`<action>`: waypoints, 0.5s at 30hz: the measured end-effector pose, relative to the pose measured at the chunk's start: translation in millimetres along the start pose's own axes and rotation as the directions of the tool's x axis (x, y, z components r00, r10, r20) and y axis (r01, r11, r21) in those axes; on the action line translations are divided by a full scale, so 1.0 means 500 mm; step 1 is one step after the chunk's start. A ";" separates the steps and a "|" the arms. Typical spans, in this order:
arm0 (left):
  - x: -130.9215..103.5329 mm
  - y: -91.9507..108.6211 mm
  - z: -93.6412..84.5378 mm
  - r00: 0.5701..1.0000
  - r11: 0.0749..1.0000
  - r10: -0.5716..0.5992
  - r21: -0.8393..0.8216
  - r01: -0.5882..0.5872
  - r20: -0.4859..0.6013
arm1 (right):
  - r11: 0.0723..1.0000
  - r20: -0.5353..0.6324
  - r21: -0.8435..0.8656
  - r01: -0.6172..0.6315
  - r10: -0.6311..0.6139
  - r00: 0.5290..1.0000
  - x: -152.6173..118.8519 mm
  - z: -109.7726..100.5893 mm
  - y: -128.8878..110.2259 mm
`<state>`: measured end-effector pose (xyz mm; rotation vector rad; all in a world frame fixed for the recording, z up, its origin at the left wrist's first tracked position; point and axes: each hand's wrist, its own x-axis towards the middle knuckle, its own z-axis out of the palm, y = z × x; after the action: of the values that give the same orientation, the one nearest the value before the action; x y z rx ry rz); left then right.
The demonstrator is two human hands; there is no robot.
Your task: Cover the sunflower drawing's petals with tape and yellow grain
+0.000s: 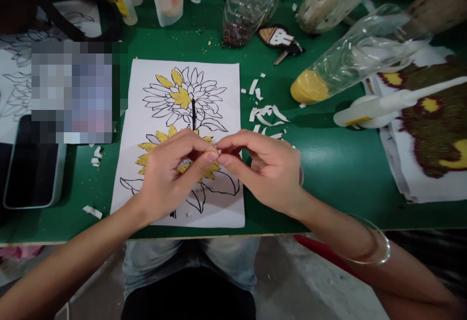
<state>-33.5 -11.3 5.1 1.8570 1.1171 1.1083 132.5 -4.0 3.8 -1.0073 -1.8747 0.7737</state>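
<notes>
My left hand (175,169) and my right hand (268,167) meet fingertip to fingertip above a sheet of paper (127,130). Thumb and forefinger are pinched together on each; whatever they hold is too small and hidden to make out. Black-outlined flowers are drawn on the sheet. Yellow grainy material covers some petals of the upper flower (181,97) and many petals of the lower flower (144,158), whose middle my left hand partly hides. The rim of a round, clear object (301,176) shows from behind my right hand.
Torn paper scraps (268,113) lie right of the sheet. Beyond are a clear bottle with yellow grains (310,86), a bottle with dark grains (235,33), keys (280,57) and a white nozzle bottle (361,111). A phone (32,164) lies left; a coloured picture (434,125) lies right.
</notes>
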 end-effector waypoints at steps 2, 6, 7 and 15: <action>-0.001 0.000 0.000 1.000 0.999 0.014 0.038 -0.014 0.000 | 0.998 0.011 0.055 -0.020 0.020 1.000 0.000 -0.001 0.004; -0.002 -0.001 0.004 1.000 0.996 -0.004 0.087 0.005 -0.010 | 0.995 -0.006 0.082 -0.048 0.049 0.999 -0.001 -0.002 0.010; -0.003 -0.001 0.005 1.000 0.996 -0.010 0.094 0.011 -0.014 | 0.995 -0.006 0.078 -0.059 0.059 0.998 0.000 -0.002 0.010; -0.002 0.001 0.008 0.998 0.979 0.053 0.200 -0.045 -0.035 | 0.995 -0.013 -0.093 0.034 -0.035 0.999 0.002 -0.001 0.002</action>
<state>-30.1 -13.0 3.6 2.0337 1.2501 1.0997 132.9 -2.9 3.6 -1.0324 -1.9257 0.6624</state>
